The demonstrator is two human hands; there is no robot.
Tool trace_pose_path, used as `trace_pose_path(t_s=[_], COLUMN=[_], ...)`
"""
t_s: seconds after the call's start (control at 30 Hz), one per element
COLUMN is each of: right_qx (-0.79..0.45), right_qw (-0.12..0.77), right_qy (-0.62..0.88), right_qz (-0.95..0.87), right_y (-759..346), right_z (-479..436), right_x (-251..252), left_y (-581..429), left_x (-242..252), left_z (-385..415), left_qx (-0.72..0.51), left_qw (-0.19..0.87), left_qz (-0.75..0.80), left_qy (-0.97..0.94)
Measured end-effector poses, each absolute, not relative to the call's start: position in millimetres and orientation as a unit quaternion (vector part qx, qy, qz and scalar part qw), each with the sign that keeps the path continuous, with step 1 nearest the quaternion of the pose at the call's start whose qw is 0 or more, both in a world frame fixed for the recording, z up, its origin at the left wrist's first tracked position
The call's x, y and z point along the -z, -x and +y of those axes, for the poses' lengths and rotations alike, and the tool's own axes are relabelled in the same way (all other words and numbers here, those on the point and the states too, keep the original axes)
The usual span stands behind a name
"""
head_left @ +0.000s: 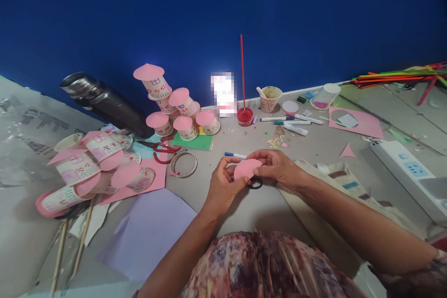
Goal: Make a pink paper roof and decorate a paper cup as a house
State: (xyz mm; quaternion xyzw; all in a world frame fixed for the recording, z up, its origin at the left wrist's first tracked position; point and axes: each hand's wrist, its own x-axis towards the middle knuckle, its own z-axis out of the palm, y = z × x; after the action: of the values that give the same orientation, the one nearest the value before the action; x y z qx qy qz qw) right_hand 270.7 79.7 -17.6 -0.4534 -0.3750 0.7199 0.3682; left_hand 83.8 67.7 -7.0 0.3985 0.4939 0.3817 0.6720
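Note:
Between my two hands is a pink paper disc (246,169), held above the table at chest level. My left hand (225,179) grips its left side, thumb along the lower edge. On the other side, my right hand (277,167) pinches the disc's right edge between thumb and fingers. Under the disc lies a black ring (255,183), partly covered. Just behind my left hand rests a blue-capped marker (235,155). Decorated paper cups with pink cone tops (185,126) stand stacked at the back, left of centre.
Red-handled scissors (164,150), a tape roll (184,164) and purple paper (153,233) lie leftward, near a black flask (108,107) and more cups (77,167). Markers (293,123), a patterned cup (270,99), cut pink paper (370,122) and a power strip (408,172) lie rightward.

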Motion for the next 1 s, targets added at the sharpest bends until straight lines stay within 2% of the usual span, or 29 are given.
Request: trace_pose_path(t_s=[0.43, 0.7, 0.83, 1.0], right_qx=[-0.681, -0.371, -0.325, -0.310], right_qw=[0.360, 0.400, 0.423, 0.451], right_qy=[0.450, 0.511, 0.453, 0.423], right_qz=[-0.451, -0.664, -0.714, -0.722], right_y=[-272.2, -280.1, -279.0, -278.9], right_z=[79.8, 80.8, 81.2, 80.8], right_x=[15.7, 13.6, 22.5, 27.7], left_y=[-82.2, -80.4, -79.6, -71.3], left_x=[10.8, 16.5, 13.3, 12.1], left_z=[68.2, 69.6, 68.4, 72.2], left_qx=[-0.391, -0.406, -0.412, -0.420], left_qw=[0.641, 0.619, 0.621, 0.729], left_qz=[0.501, 0.507, 0.492, 0.407], left_qy=[-0.430, -0.442, -0.451, -0.356])
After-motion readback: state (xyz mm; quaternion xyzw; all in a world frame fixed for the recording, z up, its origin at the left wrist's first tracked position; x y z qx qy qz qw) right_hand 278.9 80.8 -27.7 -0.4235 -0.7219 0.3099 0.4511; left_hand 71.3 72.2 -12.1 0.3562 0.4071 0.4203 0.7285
